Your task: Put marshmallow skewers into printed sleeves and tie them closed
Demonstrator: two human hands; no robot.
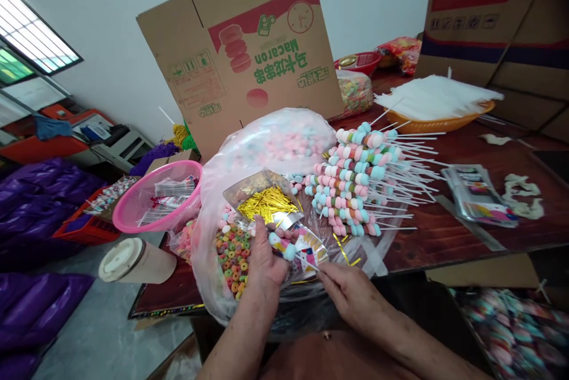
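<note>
The left hand (263, 258) is closed around a short skewer of pink, blue and white marshmallows (284, 248), thumb on top and fingers curled beneath. It holds the skewer low over the near edge of the dark reddish wooden table (466, 232). The skewer sits partly inside a small clear cellophane sleeve printed with coloured shapes (311, 254). The right hand (351, 291) meets that sleeve from the right, thumb and forefinger narrowed to a pinch on its lower end; whether the stick is caught in the pinch too cannot be told. Under both hands spreads a crumpled clear plastic sheet strewn with loose ring-shaped candies in many colours (233, 258). Just beyond the left hand's knuckles lies a clear packet of gold metallic twist ties (267, 203). Behind that packet bulges a large clear plastic bag of pink and white marshmallows (278, 143). To its right rests a heap of finished marshmallow skewers (355, 184), their white sticks pointing right. At the left a round pink plastic basket (153, 199) holds small packets, and a beige paper cup with a white lid (133, 261) lies on its side near it. An upturned brown cardboard box printed "Macaron" (249, 54) stands at the back. An orange shallow tray (444, 125) heaped with white sheets sits far right.
</note>
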